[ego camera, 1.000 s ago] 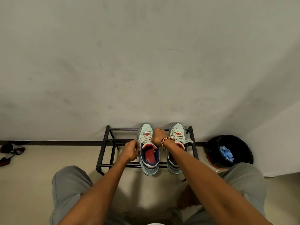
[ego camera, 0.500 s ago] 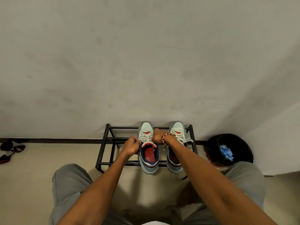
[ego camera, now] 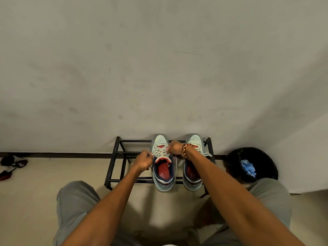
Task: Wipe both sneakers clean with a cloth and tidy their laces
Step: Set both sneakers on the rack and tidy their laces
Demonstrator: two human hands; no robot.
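Here the lace-tidying step is in hand, worked on the left one of a pair of pale mint low-top sneakers with red insoles and navy lining. That left sneaker (ego camera: 162,163) and its partner, the right sneaker (ego camera: 193,164), stand side by side, toes to the wall, on the top bars of a black metal shoe rack (ego camera: 113,163). The left hand (ego camera: 144,159) is curled at the shoe's left edge and seems to pinch an end of the off-white laces (ego camera: 160,152); the right hand (ego camera: 175,148), a beaded bracelet (ego camera: 185,150) on its wrist, is closed just over the lacing and looks to grip the other end, though the strands between the fingers are too small to make out. A crumpled blue cloth (ego camera: 248,168) lies in a round black bin (ego camera: 266,158) to the right, so wiping appears finished. Judging by this, the next move calls for an even pull on both ends, then a knot or tuck, then the second shoe.
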